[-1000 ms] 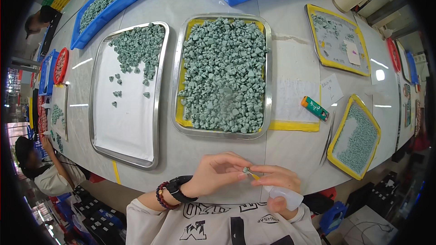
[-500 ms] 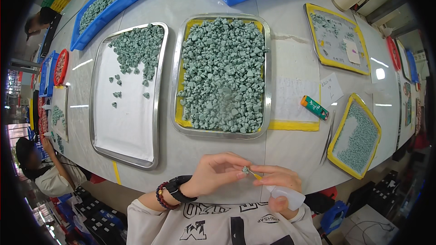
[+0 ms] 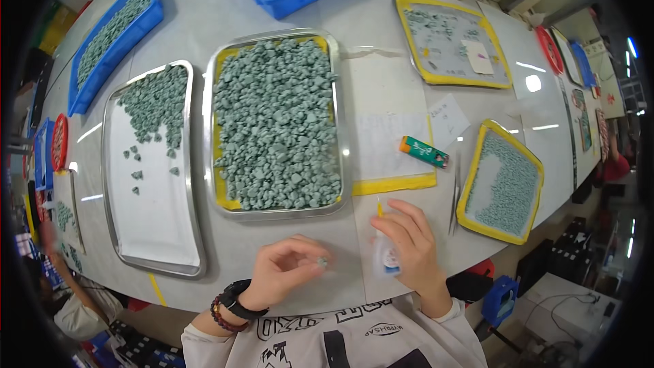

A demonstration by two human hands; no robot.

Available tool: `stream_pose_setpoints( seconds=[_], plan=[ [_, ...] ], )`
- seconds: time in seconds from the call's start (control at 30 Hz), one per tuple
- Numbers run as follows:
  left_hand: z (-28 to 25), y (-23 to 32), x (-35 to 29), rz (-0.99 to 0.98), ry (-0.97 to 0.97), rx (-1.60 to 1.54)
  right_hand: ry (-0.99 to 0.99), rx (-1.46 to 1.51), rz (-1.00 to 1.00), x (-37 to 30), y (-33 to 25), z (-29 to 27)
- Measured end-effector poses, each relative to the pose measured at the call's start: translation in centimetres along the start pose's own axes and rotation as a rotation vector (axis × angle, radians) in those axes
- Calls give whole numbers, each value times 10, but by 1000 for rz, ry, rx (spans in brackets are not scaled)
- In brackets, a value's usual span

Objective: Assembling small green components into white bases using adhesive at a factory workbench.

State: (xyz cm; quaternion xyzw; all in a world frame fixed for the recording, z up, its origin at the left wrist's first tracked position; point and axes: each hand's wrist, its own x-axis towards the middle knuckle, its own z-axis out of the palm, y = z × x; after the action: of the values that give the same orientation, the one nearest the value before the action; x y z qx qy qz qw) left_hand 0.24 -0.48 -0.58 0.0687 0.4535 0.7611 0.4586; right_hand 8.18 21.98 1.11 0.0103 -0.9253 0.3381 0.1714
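Note:
My left hand (image 3: 283,272), with a black watch and bead bracelet at the wrist, pinches a small grey-green piece (image 3: 322,261) between thumb and fingertips above the table's near edge. To its right, my right hand (image 3: 409,245) is wrapped round a white glue bottle (image 3: 386,259), whose yellow needle nozzle (image 3: 379,211) points up and away from me. The two hands are apart. Beyond them stands a steel tray (image 3: 344,143) heaped with grey-green pieces (image 3: 276,129). A second steel tray (image 3: 157,232), further left, is lined with white and partly covered with similar pieces.
On the right lie a green tube with an orange cap (image 3: 424,152), tweezers (image 3: 455,194) and two yellow-edged trays (image 3: 501,235) (image 3: 453,82) with small pieces. Blue trays (image 3: 153,10) (image 3: 300,0) stand at the back. Another person's arm (image 3: 75,286) shows at far left.
My hands have moved apart. The right hand has gone forward, and the glue nozzle has left the small piece and turned upward. The whole view has shifted, so the trays appear further left.

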Motion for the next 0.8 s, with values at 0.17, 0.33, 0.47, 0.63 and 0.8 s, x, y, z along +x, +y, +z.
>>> stream_pose_setpoints(
  seconds=[0.17, 0.33, 0.47, 0.63, 0.8],
  plan=[
    [0, -2, 0, 10, 8, -9, 19, -289, -6, -2, 14, -15],
    [10, -4, 1, -42, 32, 26, 349, -542, 405, -15, 72, -88],
    [12, -4, 3, -46, 57, 21, 278, -500, 379, -23, 105, -91],
    [4, -7, 1, -46, -34, -14, 234, -574, 362, -21, 104, -90],
    [13, 0, 0, -103, 10, -7, 332, -569, 332, -20, 82, -82]
  ],
)
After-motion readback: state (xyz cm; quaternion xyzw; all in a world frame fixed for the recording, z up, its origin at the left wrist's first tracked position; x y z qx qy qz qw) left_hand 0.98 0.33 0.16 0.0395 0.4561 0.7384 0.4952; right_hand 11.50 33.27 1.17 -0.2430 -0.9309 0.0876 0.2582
